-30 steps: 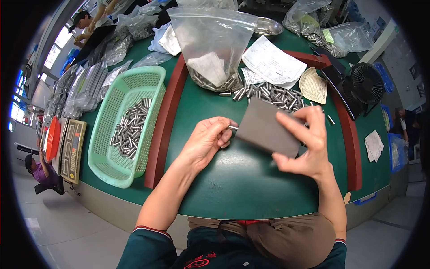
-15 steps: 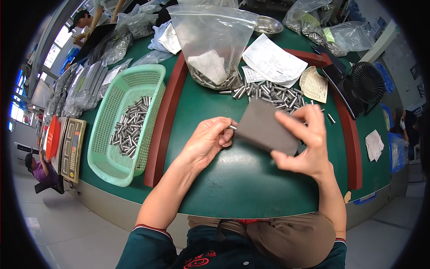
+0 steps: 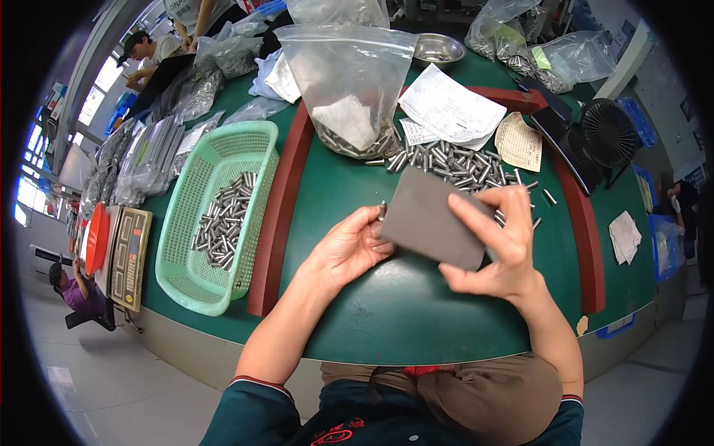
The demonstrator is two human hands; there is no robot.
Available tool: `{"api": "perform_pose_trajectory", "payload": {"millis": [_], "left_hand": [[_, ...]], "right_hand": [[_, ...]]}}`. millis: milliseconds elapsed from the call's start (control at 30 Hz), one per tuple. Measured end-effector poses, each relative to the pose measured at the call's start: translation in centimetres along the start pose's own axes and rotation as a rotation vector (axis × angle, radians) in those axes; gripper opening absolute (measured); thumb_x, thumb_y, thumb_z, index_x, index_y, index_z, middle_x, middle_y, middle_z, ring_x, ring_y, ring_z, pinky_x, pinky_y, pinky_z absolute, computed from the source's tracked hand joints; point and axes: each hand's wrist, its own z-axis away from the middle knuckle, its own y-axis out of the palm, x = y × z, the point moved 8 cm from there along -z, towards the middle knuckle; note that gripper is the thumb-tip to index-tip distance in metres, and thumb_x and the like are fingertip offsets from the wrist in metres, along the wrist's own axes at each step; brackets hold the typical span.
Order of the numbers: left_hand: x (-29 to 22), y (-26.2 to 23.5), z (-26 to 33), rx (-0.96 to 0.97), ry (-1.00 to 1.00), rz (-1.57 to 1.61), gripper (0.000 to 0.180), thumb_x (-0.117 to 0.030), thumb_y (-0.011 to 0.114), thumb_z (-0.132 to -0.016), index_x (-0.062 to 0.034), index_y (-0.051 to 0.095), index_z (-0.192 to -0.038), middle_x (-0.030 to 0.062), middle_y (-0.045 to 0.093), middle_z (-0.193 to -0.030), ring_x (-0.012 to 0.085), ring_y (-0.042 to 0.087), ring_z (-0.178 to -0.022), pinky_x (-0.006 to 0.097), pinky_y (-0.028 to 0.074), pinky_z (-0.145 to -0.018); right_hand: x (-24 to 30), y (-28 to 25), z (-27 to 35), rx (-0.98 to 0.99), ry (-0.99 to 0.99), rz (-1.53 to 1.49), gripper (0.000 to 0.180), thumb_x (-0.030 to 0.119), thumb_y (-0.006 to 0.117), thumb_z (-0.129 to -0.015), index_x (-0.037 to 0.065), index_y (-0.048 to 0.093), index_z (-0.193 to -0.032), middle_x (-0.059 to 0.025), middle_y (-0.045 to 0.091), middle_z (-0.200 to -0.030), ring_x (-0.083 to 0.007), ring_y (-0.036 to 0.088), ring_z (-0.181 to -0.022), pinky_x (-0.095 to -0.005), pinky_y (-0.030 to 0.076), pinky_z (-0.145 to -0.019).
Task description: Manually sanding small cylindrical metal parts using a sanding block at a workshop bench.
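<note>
My left hand (image 3: 346, 249) is closed, pinching a small metal pin (image 3: 382, 210) upright between thumb and fingers. Its lower end is hidden by the fingertips. Just to the right, my right hand (image 3: 506, 249) grips a flat grey-brown sanding sponge (image 3: 431, 218), thumb at the near edge and fingers over the top. The sponge is tilted above the table, its left edge right beside the left fingertips. Behind it lies a loose pile of metal pins (image 3: 465, 165), partly covered by the sponge. More pins (image 3: 225, 219) lie in a green plastic basket (image 3: 169, 264) at the left.
A clear zip bag (image 3: 346, 63) with pins stands behind the pile, near papers (image 3: 454, 104) and a metal bowl (image 3: 439, 50). A dark red frame (image 3: 269, 245) borders the work area. A black fan (image 3: 608, 130) is at right, a scale (image 3: 128, 260) at far left. Other people work beyond.
The pin in my left hand has turned from lying sideways to upright. The sanding sponge, blurred by motion before, has moved slightly left and now shows sharply. The whole view has shifted a little.
</note>
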Motion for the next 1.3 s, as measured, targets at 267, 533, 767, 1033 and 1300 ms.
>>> {"api": "perform_pose_trajectory", "payload": {"millis": [267, 533, 767, 1033, 1300], "left_hand": [[0.2, -1.4, -0.3, 0.249, -0.041, -0.043, 0.018, -0.016, 0.05, -0.096, 0.0006, 0.055, -0.097, -0.0006, 0.04, -0.062, 0.0092, 0.036, -0.057, 0.024, 0.034, -0.055], [-0.7, -0.8, 0.1, 0.238, 0.107, -0.285, 0.018, -0.018, 0.053, -0.096, -0.0011, 0.058, -0.094, 0.0013, 0.047, -0.065, 0.0091, 0.042, -0.06, 0.024, 0.036, -0.057], [-1.4, 0.3, 0.6, 0.034, 0.299, -0.516, 0.024, -0.025, 0.047, -0.1, -0.003, 0.057, -0.096, -0.0002, 0.053, -0.075, 0.0073, 0.046, -0.066, 0.022, 0.037, -0.06], [-2.0, 0.4, 0.5, 0.183, 0.406, -0.658, 0.026, -0.025, 0.045, -0.101, -0.0042, 0.058, -0.093, -0.0004, 0.052, -0.072, 0.0068, 0.046, -0.066, 0.021, 0.036, -0.061], [-1.5, -0.1, 0.2, 0.196, 0.374, -0.663, 0.025, -0.025, 0.045, -0.101, -0.0044, 0.057, -0.093, -0.0014, 0.052, -0.072, 0.0063, 0.044, -0.065, 0.021, 0.036, -0.061]], "right_hand": [[-4.3, -1.8, 0.6, -0.173, 0.26, 0.233, 0.06, 0.023, 0.078, -0.051, 0.002, 0.068, -0.107, -0.0095, 0.05, -0.084, -0.0247, 0.047, -0.08, -0.0362, 0.039, -0.071], [-4.0, -1.3, 0.5, -0.146, 0.269, 0.167, 0.061, 0.022, 0.077, -0.051, 0.002, 0.067, -0.108, -0.0097, 0.05, -0.083, -0.024, 0.046, -0.079, -0.0356, 0.04, -0.072], [-0.8, 1.2, 0.3, 0.0, 0.083, -0.042, 0.064, 0.028, 0.078, -0.05, 0.007, 0.068, -0.11, -0.0115, 0.051, -0.086, -0.0267, 0.049, -0.079, -0.0382, 0.038, -0.072], [-3.0, -0.7, 0.6, -0.149, 0.197, 0.14, 0.063, 0.025, 0.078, -0.049, 0.005, 0.068, -0.108, -0.0105, 0.049, -0.085, -0.0261, 0.047, -0.078, -0.0382, 0.038, -0.071], [-2.7, -0.3, 0.8, -0.164, 0.149, 0.246, 0.068, 0.024, 0.079, -0.048, 0.006, 0.065, -0.112, -0.0114, 0.049, -0.087, -0.0263, 0.046, -0.078, -0.0385, 0.036, -0.071]]}}
